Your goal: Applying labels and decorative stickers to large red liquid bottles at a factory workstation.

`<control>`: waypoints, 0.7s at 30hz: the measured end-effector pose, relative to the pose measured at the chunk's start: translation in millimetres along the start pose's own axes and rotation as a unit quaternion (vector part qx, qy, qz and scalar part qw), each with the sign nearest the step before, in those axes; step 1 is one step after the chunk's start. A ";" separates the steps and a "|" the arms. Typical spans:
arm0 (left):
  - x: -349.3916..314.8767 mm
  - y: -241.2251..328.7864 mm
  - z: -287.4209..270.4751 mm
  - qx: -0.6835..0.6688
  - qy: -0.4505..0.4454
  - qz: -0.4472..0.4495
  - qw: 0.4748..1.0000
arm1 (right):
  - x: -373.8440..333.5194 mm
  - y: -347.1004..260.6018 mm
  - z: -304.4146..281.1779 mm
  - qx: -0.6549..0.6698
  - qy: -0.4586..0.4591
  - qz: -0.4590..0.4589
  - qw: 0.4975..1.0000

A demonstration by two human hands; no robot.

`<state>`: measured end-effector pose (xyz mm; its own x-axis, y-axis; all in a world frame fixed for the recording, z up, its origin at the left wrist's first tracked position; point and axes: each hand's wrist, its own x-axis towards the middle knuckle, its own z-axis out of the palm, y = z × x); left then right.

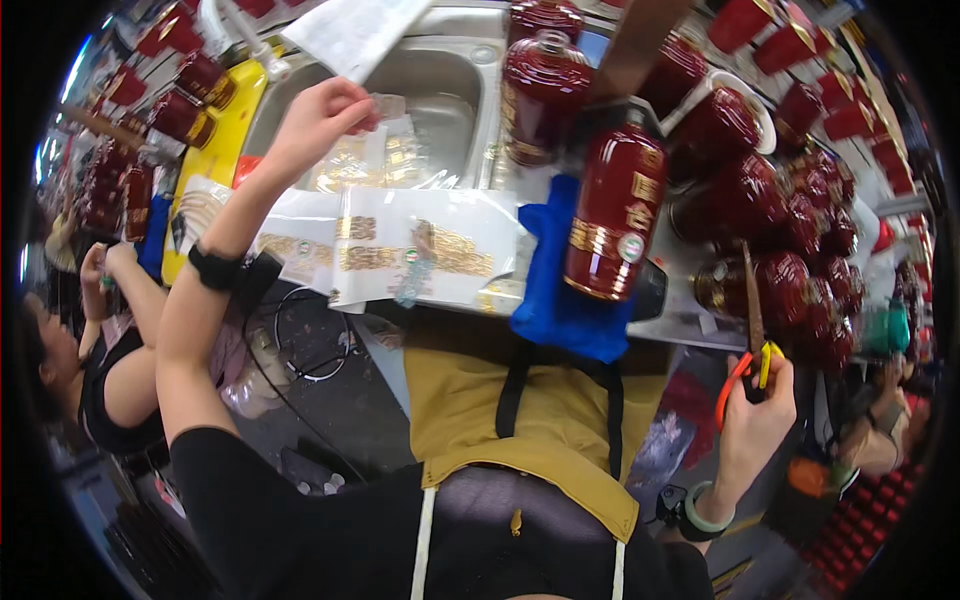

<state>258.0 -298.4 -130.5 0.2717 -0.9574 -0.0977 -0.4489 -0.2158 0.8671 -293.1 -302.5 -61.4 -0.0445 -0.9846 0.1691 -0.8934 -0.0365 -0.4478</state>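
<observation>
Over the sink (268, 125), my left hand (325, 118) is raised with its fingers pinched together on what looks like a scrap of clear film (390, 106). My right hand (757, 425), low on the right, grips scissors (752, 300) by their orange and yellow handles, blades pointing up and away. Sheets of gold lettering stickers (425, 250) lie across the sink's near edge, between my hands. A dark red bottle (618, 215) with gold characters rests on a blue cloth (545, 270) right of the sheets.
Several dark red jars (745, 200) crowd the right side, near the scissors. A large lidded jar (543, 90) stands at the sink's right. On the left are a yellow board (222, 130) and a co-worker (120, 340). White paper (355, 35) overlaps the sink's far edge.
</observation>
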 end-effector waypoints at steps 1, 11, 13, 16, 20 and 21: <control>-12.2 10.3 6.5 -0.035 0.029 -0.010 0.999 | -1.7 3.7 2.2 0.060 0.017 -0.034 0.997; -115.1 65.4 98.9 -0.400 0.065 -0.051 0.913 | -29.4 -28.4 67.5 0.454 -0.456 -0.096 0.759; -125.0 69.5 119.4 -0.470 0.060 -0.054 0.879 | -33.1 -40.7 84.0 0.429 -0.542 -0.142 0.709; -137.4 74.6 141.3 -0.516 0.049 -0.056 0.854 | -41.7 -50.3 98.3 0.414 -0.576 -0.145 0.690; -152.9 83.0 154.7 -0.598 0.071 -0.072 0.795 | -48.2 -51.9 109.4 0.359 -0.634 -0.129 0.672; -155.5 84.9 155.9 -0.600 0.076 -0.076 0.793 | -50.4 -51.7 110.6 0.377 -0.622 -0.131 0.674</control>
<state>44.9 -197.8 -117.8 0.3861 -0.8836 -0.2647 0.7063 0.0986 0.7010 -195.3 -269.9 -143.9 0.8984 -0.2928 -0.3274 -0.2954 0.1488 -0.9437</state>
